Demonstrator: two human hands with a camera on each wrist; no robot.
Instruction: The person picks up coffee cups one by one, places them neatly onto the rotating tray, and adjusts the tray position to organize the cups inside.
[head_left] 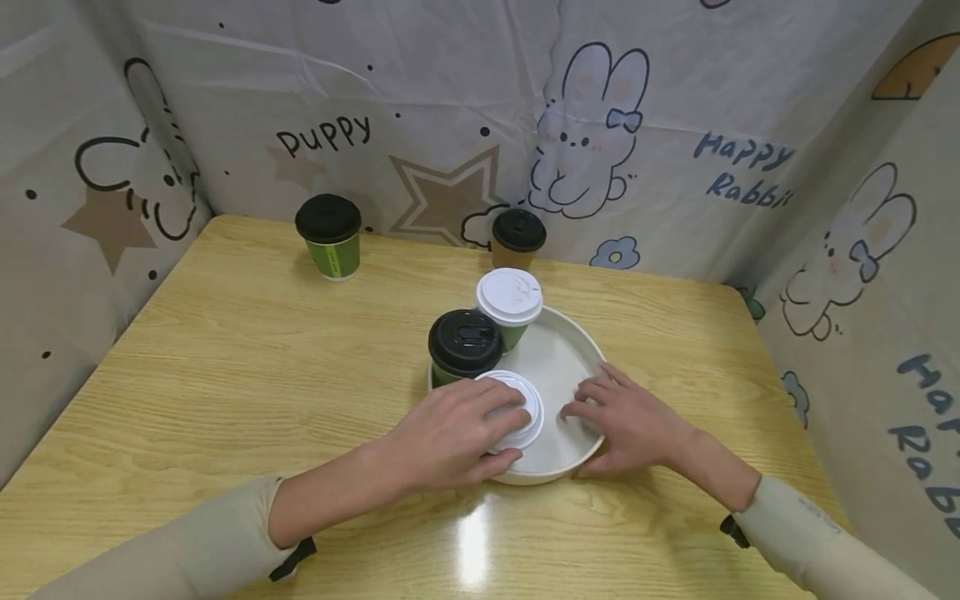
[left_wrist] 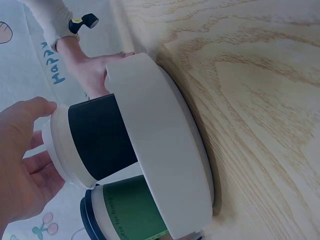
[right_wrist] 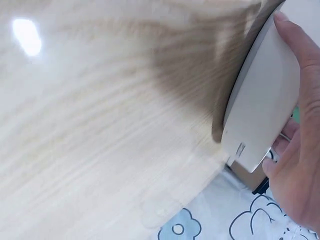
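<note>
Wooden table point(head_left: 225, 375), fabric backdrop with cartoon rabbits behind it. White round tray point(head_left: 558, 358) is the landmark, sitting right of the table's centre. Right hand point(head_left: 630, 421) on the tray's near right rim: fingers fairly straight and spread over the rim's top, thumb down its outer wall, nothing picked up. Left hand point(head_left: 457, 433) covers the white-lidded dark cup point(head_left: 517, 412) standing in the tray's near left part; fingers curve over the lid, thumb at its near edge, a top grasp. Just behind that cup, at the tray's left rim, a green cup with black lid point(head_left: 463, 343). At the tray's far rim, a green cup with white lid point(head_left: 510, 302). Beyond the tray, a brown cup point(head_left: 517, 237); well to its far left, another green cup point(head_left: 328, 236).
</note>
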